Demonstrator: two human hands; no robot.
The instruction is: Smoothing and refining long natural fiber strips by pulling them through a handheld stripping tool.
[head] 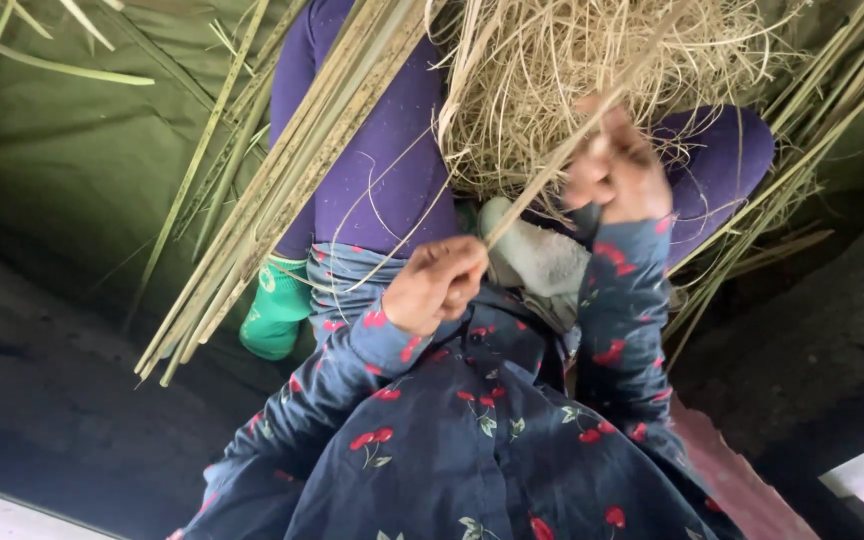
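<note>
Straw-coloured strip (542, 185) runs taut between both hands, slanting up from lower left to upper right. Left hand (435, 283) has its fingers curled tight and pinches the strip's lower end, right above the cherry-print sleeve. Right hand (617, 170) sits higher and is clamped on the same strip further along, though it's blurry so I can't make out the finger positions exactly.

Just behind the right hand there's a big tangled heap of shavings (592, 70), pale and stringy, piled on the lap over purple trousers (382, 150). No real container anywhere, the lap is basically doing the holding. A grey sock (537, 255) pokes out between the hands, and a green sock (274, 310) is off to the left.

Further out, a bundle of long stalks (272, 200) leans diagonally across the left leg, and more stalks (802, 150) lie on the far right. Everything rests on a green tarp (82, 150).
</note>
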